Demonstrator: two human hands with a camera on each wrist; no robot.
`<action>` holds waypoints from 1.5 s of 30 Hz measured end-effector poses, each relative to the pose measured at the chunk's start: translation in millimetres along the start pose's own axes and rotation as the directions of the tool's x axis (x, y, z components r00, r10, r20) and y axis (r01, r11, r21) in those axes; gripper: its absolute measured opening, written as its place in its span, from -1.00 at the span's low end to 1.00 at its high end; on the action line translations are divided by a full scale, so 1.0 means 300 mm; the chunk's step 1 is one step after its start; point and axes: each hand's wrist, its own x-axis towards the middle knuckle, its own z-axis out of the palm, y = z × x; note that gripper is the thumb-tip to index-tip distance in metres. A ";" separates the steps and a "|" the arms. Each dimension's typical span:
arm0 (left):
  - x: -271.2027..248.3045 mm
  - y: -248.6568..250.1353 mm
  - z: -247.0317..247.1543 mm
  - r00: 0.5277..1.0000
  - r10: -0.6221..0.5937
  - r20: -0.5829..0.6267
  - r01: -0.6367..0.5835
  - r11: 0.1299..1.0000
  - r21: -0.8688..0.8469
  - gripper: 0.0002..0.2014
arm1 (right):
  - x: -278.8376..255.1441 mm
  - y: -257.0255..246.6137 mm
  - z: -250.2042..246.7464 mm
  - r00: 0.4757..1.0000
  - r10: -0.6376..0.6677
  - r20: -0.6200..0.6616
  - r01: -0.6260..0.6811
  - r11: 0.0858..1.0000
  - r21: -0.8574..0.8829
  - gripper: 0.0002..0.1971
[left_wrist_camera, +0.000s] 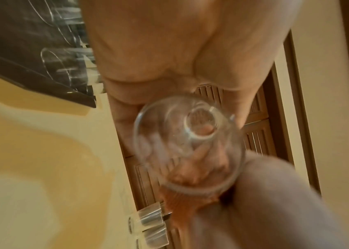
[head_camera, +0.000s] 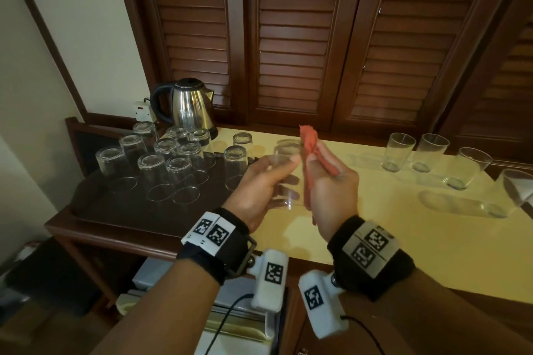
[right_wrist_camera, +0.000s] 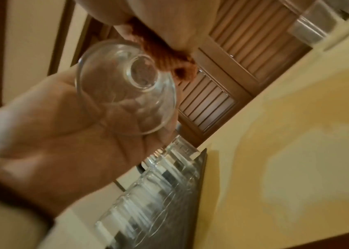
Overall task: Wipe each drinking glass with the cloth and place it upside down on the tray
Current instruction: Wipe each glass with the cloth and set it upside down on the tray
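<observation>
My left hand (head_camera: 261, 181) grips a clear drinking glass (head_camera: 285, 173) above the counter, its mouth towards the camera in both wrist views (left_wrist_camera: 188, 144) (right_wrist_camera: 126, 87). My right hand (head_camera: 328, 179) holds an orange-red cloth (head_camera: 310, 150) pressed against the glass's right side; the cloth (right_wrist_camera: 169, 53) bunches at the glass's base. Several glasses (head_camera: 178, 167) stand upside down on the dark brown tray (head_camera: 95, 204) at left. Several upright glasses (head_camera: 429, 153) line the yellow counter at right.
A steel kettle (head_camera: 191, 109) stands behind the tray, by a wall socket (head_camera: 141, 111). Louvred wooden doors (head_camera: 302, 37) back the yellow counter (head_camera: 389, 228). One glass (head_camera: 513, 193) sits near the right edge. A low shelf with boxes lies under the counter's front edge.
</observation>
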 end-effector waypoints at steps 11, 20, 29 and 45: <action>0.003 0.029 -0.009 1.000 -0.013 -0.004 0.013 1.000 -0.018 -0.42 | -0.034 -0.008 0.037 0.994 -0.047 0.103 0.060 0.991 -0.122 -0.75; 0.020 0.004 -0.017 0.998 -0.057 0.017 0.058 0.996 -0.074 -0.22 | -0.020 0.019 0.015 0.999 -0.036 0.029 0.038 0.997 -0.074 -0.63; 0.030 0.012 -0.025 0.998 -0.049 0.051 0.051 0.998 -0.047 -0.42 | 0.019 0.008 0.016 1.000 0.012 0.026 -0.010 0.999 -0.052 -0.60; 0.037 0.012 -0.018 1.000 -0.024 0.008 0.024 0.999 -0.030 -0.55 | 0.031 0.044 0.024 0.996 0.062 -0.063 -0.065 0.996 -0.057 -0.65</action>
